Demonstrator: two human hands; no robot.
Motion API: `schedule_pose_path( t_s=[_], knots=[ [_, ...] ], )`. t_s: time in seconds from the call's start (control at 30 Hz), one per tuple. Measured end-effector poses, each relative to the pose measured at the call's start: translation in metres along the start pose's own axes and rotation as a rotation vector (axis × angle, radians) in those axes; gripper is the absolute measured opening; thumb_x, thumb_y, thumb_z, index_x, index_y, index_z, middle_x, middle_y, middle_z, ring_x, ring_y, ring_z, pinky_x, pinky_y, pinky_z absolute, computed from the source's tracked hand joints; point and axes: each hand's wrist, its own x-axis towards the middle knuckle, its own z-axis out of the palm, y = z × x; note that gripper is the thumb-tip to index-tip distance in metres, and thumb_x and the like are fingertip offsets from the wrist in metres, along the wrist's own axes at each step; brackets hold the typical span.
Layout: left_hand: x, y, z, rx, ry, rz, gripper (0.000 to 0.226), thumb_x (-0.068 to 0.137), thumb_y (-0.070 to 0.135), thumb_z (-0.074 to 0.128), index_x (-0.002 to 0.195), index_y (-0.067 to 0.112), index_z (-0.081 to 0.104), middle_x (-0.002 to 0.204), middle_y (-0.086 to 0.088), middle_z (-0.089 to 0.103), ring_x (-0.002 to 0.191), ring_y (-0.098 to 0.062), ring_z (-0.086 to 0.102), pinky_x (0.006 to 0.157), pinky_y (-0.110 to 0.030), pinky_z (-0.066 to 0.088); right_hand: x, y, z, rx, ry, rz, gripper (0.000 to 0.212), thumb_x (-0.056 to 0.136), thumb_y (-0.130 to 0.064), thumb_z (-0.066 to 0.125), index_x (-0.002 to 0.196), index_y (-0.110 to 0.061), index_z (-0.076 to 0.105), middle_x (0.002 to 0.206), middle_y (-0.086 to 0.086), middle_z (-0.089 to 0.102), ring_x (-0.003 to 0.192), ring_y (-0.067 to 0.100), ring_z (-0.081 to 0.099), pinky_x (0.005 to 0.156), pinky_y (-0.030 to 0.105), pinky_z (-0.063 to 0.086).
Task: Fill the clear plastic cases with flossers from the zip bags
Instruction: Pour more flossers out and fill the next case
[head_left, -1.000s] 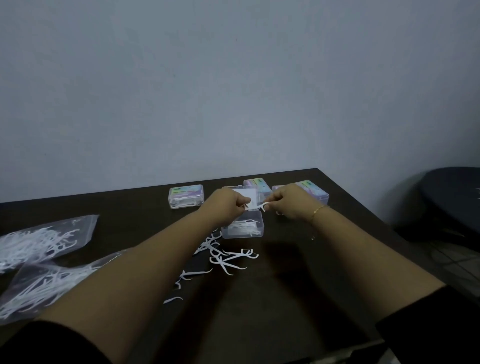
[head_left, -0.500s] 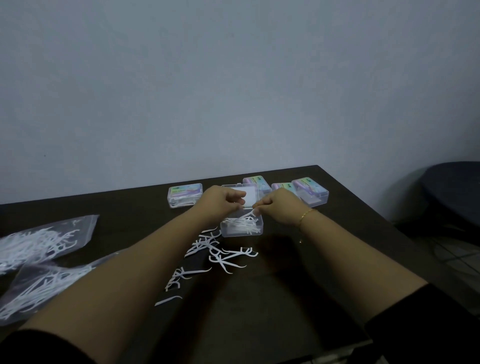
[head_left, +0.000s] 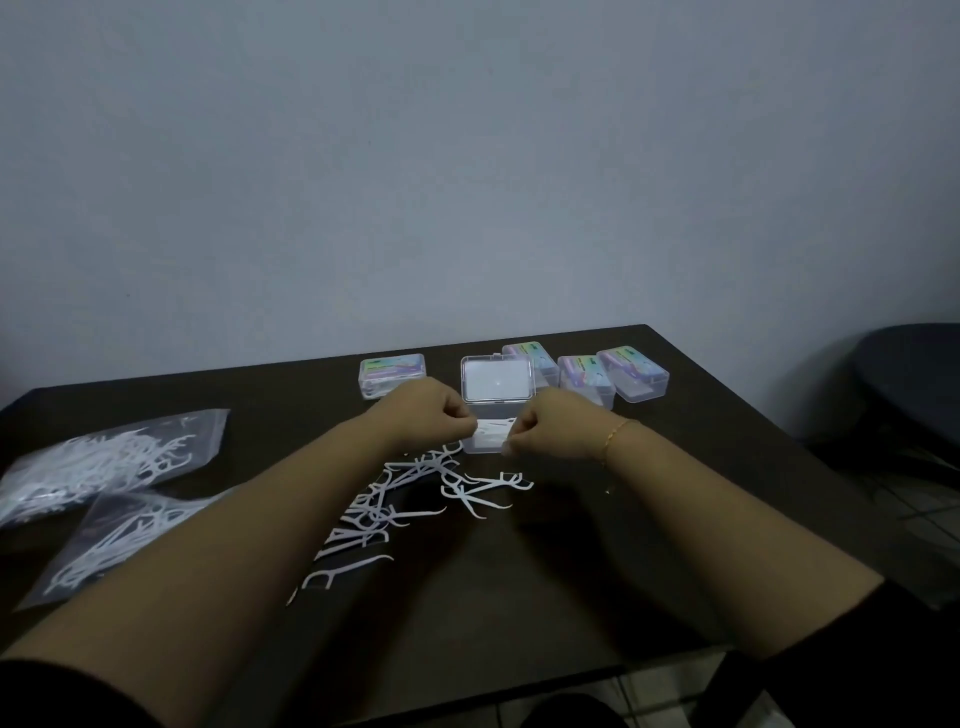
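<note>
**Both hands at the open case**

The open clear case (head_left: 491, 441) sits on the dark worktop (head_left: 597, 571), its lid (head_left: 497, 383) raised behind it. The left hand (head_left: 423, 418) and right hand (head_left: 550, 428) flank it, fingers curled, each pinching an end of white flossers (head_left: 496, 427) held over the case's tray. Loose flossers (head_left: 415, 493) lie scattered just in front of the case. 4 closed, labelled cases stand along the back: 1 at left (head_left: 392, 373), 3 at right (head_left: 589, 376). 2 zip bags (head_left: 104, 478) of flossers lie well apart at the left.
</note>
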Motion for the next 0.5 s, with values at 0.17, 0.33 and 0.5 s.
schedule_pose_path(
  t_s=[0.17, 0.33, 0.5],
  knots=[
    [-0.013, -0.013, -0.009, 0.084, -0.116, -0.063, 0.02, 0.085, 0.035, 0.064, 0.099, 0.023, 0.071, 0.098, 0.007, 0.069, 0.086, -0.008, 0.061, 0.076, -0.022, 0.048, -0.009, -0.019, 0.017, -0.066, -0.118, -0.003, 0.042, 0.08, -0.046, 0.069, 0.103, -0.011, 0.073, 0.095, 0.006, 0.07, 0.088, 0.02, 0.063, 0.079, 0.029, 0.052],
    [-0.017, -0.025, -0.011, 0.176, -0.272, -0.144, 0.07, 0.077, 0.045, 0.074, 0.137, 0.018, 0.05, 0.136, 0.0, 0.054, 0.119, -0.018, 0.054, 0.099, -0.035, 0.046, -0.009, -0.032, 0.035, -0.265, -0.095, 0.007, 0.065, 0.073, -0.06, 0.069, 0.115, -0.01, 0.066, 0.11, 0.007, 0.066, 0.1, 0.022, 0.06, 0.089, 0.034, 0.052],
    [-0.021, -0.028, -0.007, 0.275, -0.287, -0.199, 0.056, 0.081, 0.039, 0.072, 0.127, 0.011, 0.058, 0.118, -0.005, 0.061, 0.101, -0.019, 0.059, 0.08, -0.03, 0.051, -0.005, -0.034, 0.042, -0.283, -0.056, 0.066, 0.052, 0.081, -0.05, 0.066, 0.112, -0.008, 0.065, 0.11, 0.01, 0.065, 0.102, 0.025, 0.059, 0.09, 0.035, 0.05]
  ],
)
